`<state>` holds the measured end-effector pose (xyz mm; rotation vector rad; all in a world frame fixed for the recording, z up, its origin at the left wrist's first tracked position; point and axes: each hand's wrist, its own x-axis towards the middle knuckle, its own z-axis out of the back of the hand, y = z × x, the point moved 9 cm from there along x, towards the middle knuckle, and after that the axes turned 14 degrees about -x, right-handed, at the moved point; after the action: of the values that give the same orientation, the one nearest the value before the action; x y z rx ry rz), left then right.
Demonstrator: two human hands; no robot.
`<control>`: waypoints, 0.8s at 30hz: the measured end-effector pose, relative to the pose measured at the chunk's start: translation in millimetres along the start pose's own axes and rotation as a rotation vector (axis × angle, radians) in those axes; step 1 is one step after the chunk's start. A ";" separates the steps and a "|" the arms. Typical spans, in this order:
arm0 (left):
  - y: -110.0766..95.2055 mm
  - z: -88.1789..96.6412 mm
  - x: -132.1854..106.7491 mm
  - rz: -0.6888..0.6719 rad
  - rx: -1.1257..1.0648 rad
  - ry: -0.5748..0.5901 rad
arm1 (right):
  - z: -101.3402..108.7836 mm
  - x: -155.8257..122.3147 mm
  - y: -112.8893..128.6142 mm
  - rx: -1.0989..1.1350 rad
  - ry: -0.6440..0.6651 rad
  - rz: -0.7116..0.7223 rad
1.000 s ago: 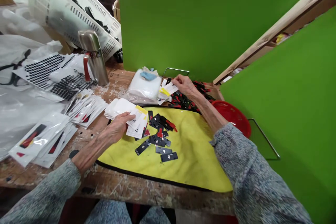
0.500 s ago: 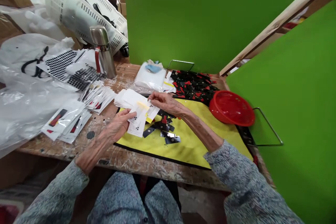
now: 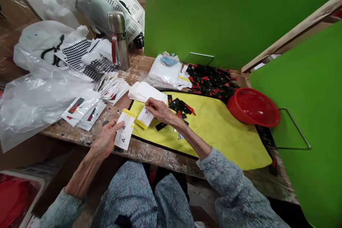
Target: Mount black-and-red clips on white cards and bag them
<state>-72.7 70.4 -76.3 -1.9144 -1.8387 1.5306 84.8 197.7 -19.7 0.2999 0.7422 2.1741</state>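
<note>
Left hand (image 3: pixel 105 137) holding white packets (image 3: pixel 125 136) narrowly, thumb on top; long axis running away from wearer, yellow strip at far end. Right hand (image 3: pixel 160 109) pinching another packet (image 3: pixel 145 114) at fingertips, its yellow strip pointing back toward wearer and slightly left. That packet sitting just right of left hand's packets, apparently not touching. White stack (image 3: pixel 145 92) lying just beyond right hand. Left fingers hiding under packets; count staying unclear. Right forearm covering some black-and-red pieces (image 3: pixel 181 106). Print showing too small to read.
</note>
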 end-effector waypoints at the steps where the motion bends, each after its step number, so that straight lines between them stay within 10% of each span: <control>1: 2.0 -1.4 -0.4 -0.002 0.001 0.008 | -1.2 5.2 7.0 -0.094 -0.033 0.004; 4: 5.0 -5.9 1.0 -0.032 0.013 0.033 | 6.4 10.0 25.0 -0.261 -0.173 0.005; 17: 23.6 -29.5 -12.6 0.070 0.114 0.173 | -20.8 -17.5 12.1 0.426 -0.047 -0.106; 24: 14.9 -2.0 -17.3 0.015 0.196 0.092 | -1.9 0.4 -11.9 0.239 -0.220 -0.242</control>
<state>-57.0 53.8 -75.0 -1.8785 -1.5776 1.5354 91.1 203.3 -28.4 0.5348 0.8658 1.7933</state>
